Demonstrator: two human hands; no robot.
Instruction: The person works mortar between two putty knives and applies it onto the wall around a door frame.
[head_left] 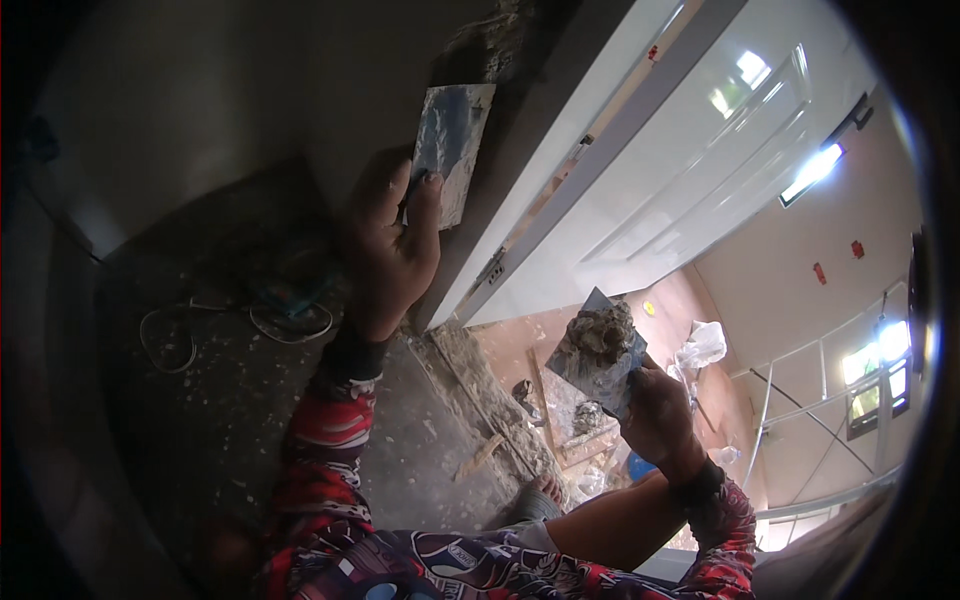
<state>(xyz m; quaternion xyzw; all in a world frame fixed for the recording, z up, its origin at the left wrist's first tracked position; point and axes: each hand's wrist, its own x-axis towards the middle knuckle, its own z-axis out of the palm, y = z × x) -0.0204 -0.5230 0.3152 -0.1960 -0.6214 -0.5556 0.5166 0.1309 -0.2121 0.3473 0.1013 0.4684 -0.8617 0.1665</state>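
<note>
My left hand point(400, 245) is closed on a flat rectangular metal scraper point(452, 150), thumb on its face and the fingers partly hidden behind it. Grey paste smears the blade, which is raised beside the dark wall and the door frame point(560, 190). Just above it, rough grey mortar point(490, 45) clings to the wall. Lower and to the right, my right hand point(660, 420) grips a mortar trowel point(572, 378) with a squarish metal plate. A lumpy heap of wet mortar point(603, 338) sits on that plate. The trowel's handle is mostly hidden in my fist.
A white panelled door point(690, 190) stands to the right of the frame. A broken concrete threshold point(480, 400) runs below it. White cable point(190, 350) loops over the floor at left. Beyond the doorway lie a wooden strip point(543, 400), a white plastic bag point(702, 345) and metal scaffolding point(800, 405).
</note>
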